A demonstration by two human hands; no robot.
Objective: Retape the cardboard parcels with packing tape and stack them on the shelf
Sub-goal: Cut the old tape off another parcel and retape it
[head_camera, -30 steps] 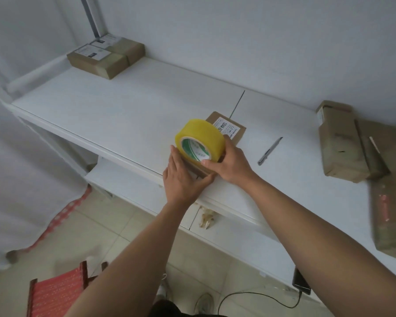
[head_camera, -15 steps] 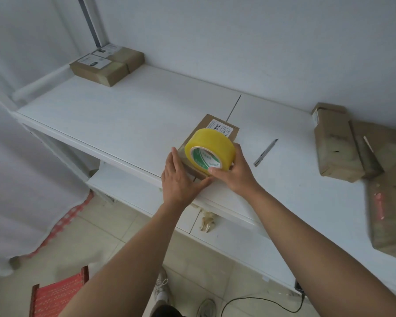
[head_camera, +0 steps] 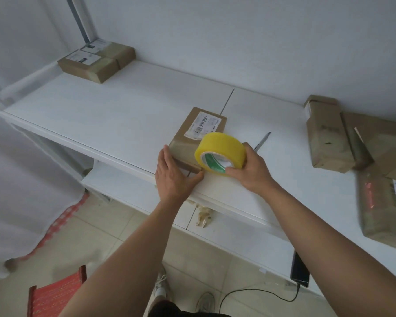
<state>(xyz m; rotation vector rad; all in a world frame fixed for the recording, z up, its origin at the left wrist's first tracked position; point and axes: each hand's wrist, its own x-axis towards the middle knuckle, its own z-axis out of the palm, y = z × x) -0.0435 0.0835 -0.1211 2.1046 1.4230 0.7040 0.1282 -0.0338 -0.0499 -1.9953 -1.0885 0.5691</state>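
On the white counter point(head_camera: 124, 115) I see the cardboard parcel point(head_camera: 192, 143) near the front edge. I judge taping is underway: my right hand point(head_camera: 249, 170) grips the yellow tape roll point(head_camera: 222, 149) at its near end, my left hand point(head_camera: 172, 175) flat, pressing the corner. Next, draw tape across the top.

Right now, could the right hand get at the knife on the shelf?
Probably yes: the knife lies bare just beyond the right hand, nothing between, but that hand holds the tape roll.
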